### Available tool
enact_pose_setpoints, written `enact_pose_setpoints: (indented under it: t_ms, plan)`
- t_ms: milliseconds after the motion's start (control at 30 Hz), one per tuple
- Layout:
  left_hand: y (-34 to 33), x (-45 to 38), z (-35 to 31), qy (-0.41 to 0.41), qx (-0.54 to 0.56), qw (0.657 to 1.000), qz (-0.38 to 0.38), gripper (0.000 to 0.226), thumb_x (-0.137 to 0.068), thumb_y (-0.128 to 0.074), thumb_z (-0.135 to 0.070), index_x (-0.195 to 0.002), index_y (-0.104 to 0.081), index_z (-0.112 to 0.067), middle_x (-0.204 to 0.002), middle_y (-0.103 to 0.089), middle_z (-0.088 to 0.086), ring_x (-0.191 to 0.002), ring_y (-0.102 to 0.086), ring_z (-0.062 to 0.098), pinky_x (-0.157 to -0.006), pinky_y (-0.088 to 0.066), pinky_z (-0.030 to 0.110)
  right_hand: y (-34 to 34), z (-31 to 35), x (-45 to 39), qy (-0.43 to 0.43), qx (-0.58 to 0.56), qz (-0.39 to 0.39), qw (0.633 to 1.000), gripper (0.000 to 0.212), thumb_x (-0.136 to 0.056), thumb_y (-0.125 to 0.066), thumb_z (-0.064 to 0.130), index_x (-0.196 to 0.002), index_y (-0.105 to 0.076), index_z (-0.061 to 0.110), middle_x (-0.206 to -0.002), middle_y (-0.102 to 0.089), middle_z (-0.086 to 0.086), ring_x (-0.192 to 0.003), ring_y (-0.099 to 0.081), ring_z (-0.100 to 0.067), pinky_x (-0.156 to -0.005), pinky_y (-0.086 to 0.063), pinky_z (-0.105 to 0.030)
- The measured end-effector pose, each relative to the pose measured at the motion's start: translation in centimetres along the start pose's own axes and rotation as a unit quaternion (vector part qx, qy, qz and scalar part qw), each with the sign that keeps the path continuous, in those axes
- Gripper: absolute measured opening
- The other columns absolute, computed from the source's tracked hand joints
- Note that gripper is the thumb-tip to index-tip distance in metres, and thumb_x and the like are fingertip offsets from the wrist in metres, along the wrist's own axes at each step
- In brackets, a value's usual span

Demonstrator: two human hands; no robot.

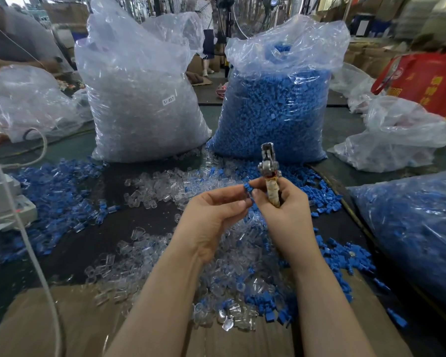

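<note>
While both hands meet mid-air, left hand (211,217): fingertips pinch a small blue plastic cap (247,188)
right hand (281,210): fingers curled round a tape-wrapped metal plier tool (268,163) — upright

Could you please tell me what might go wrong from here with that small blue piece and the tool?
The small blue plastic piece is only pinched at the fingertips of the left hand; it might slip into the loose clear and blue plastic pieces below. The right hand holds the metal tool with a tape-wrapped handle right beside those fingertips, so it could nip them.
</note>
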State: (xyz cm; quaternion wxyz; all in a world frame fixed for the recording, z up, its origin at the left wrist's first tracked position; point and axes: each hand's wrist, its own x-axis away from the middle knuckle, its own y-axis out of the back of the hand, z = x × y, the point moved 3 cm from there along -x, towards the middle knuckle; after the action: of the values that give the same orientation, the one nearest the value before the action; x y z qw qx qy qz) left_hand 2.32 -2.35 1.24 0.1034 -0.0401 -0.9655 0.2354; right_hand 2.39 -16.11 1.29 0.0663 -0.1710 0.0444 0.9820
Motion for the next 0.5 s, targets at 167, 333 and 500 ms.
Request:
enact_pose_setpoints:
  t_ms: [167, 333, 500]
  plan:
    - [0.47, 0.03, -0.43, -0.031, -0.043, 0.998, -0.018, 0.019, -0.082, -0.069, 0.001, -0.100, -0.073, -0.004, -0.086, -0.076, 0.008, -0.078, -0.072, 0.013, -0.068, -0.058, 0.020, -0.03, 0.13, 0.08, 0.000, 0.003, 0.002, 1.000, 0.021, -0.093, -0.062, 0.005, -0.087, -0.068, 0.025, -0.079, -0.066, -0.002, -0.066, -0.056, -0.010, -0.060, -0.049, -0.023]
    - [0.83, -0.15, -0.37, -0.049, -0.060, 0.995, -0.064, 0.016, -0.086, -0.071, -0.013, -0.100, -0.073, -0.004, -0.088, -0.076, 0.010, -0.078, -0.073, 0.014, -0.064, -0.056, 0.019, -0.23, 0.04, 0.05, 0.003, 0.006, 0.006, 1.000, 0.023, -0.093, -0.063, 0.005, -0.087, -0.067, 0.026, -0.083, -0.068, 0.004, -0.070, -0.061, -0.007, -0.065, -0.051, -0.018]
    - [1.00, -0.06, -0.45, -0.084, -0.078, 0.987, -0.109, 0.012, -0.082, -0.077, -0.019, -0.087, -0.075, -0.007, -0.080, -0.076, 0.009, -0.072, -0.073, 0.014, -0.062, -0.057, 0.019, -0.33, -0.24, -0.03, 0.001, 0.016, -0.002, 1.000, 0.023, -0.090, -0.068, 0.007, -0.085, -0.065, 0.029, -0.079, -0.068, 0.010, -0.069, -0.061, -0.002, -0.066, -0.052, -0.016]
